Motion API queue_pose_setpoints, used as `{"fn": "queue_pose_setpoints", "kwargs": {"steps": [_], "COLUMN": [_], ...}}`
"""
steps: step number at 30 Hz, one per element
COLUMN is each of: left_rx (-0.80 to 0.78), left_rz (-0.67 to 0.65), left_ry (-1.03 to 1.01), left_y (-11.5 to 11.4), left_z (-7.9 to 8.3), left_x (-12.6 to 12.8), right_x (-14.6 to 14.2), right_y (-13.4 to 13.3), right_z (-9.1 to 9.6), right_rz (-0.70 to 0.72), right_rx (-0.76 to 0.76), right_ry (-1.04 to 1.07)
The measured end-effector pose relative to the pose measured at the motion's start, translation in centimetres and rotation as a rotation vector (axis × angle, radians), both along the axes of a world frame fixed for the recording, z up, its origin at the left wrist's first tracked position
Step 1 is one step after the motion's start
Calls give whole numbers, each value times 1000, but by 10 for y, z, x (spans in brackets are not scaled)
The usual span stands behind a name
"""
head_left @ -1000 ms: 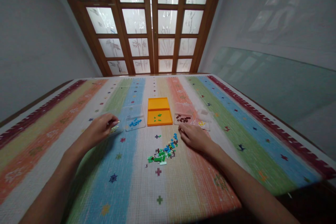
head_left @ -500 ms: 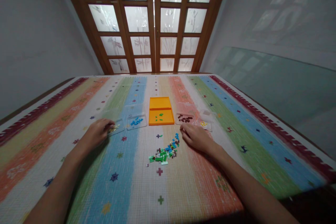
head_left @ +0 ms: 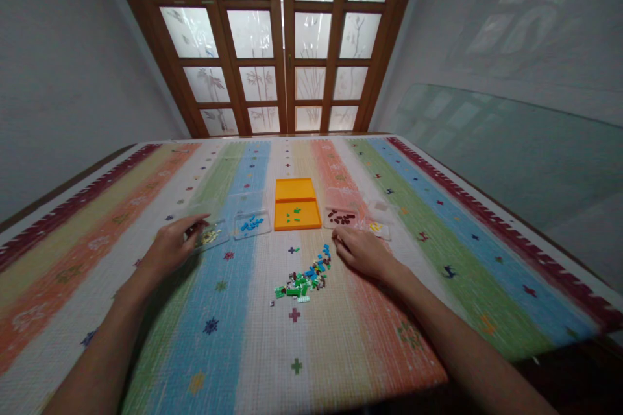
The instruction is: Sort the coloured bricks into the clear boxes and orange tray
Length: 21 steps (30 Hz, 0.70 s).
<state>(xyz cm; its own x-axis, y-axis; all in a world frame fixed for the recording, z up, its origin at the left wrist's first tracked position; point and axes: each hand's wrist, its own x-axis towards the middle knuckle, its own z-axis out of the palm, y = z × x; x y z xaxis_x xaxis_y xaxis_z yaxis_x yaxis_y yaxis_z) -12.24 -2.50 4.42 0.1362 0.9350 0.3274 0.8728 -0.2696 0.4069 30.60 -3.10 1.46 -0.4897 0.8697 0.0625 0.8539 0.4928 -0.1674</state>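
Note:
A small heap of mixed toy bricks (head_left: 305, 277), green, blue and dark, lies on the striped cloth in front of me. My right hand (head_left: 363, 251) rests palm down just right of the heap, fingers curled loosely near its upper end. My left hand (head_left: 171, 244) lies at the left with thumb and fingers apart around the near corner of a clear tray of pale bricks (head_left: 211, 235). In a row stand a clear tray of blue bricks (head_left: 252, 224), an orange case (head_left: 296, 210) with green bricks, a clear tray of dark red bricks (head_left: 341, 216) and one with yellow bricks (head_left: 377, 226).
The striped cloth (head_left: 243, 337) covers the whole table; its near edge drops off at the bottom right. A glass panel (head_left: 511, 149) leans along the right wall. Wooden doors with frosted panes (head_left: 287, 45) stand beyond the far edge.
My left hand has drawn back a little from the pale-brick tray and its fingers have spread. My right hand has stayed beside the heap. The view shifted slightly.

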Motion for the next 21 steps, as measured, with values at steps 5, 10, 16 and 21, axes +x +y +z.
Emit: {"fn": "queue_pose_setpoints", "kwargs": {"steps": [5, 10, 16, 21], "left_rx": [138, 218, 113, 5], "left_rz": [-92, -200, -456, -677], "left_ry": [-11, -2, -53, -81], "left_y": [-5, -11, -13, -11], "left_z": [9, 20, 17, 0], "left_x": [22, 52, 93, 125], "right_x": [-1, -3, -3, -2], "right_y": [0, -1, -2, -1], "right_z": [3, 7, 9, 7], "right_rz": [1, 4, -7, 7], "right_rx": [1, -4, -21, -12], "right_ry": [-30, -48, -34, -35]}}
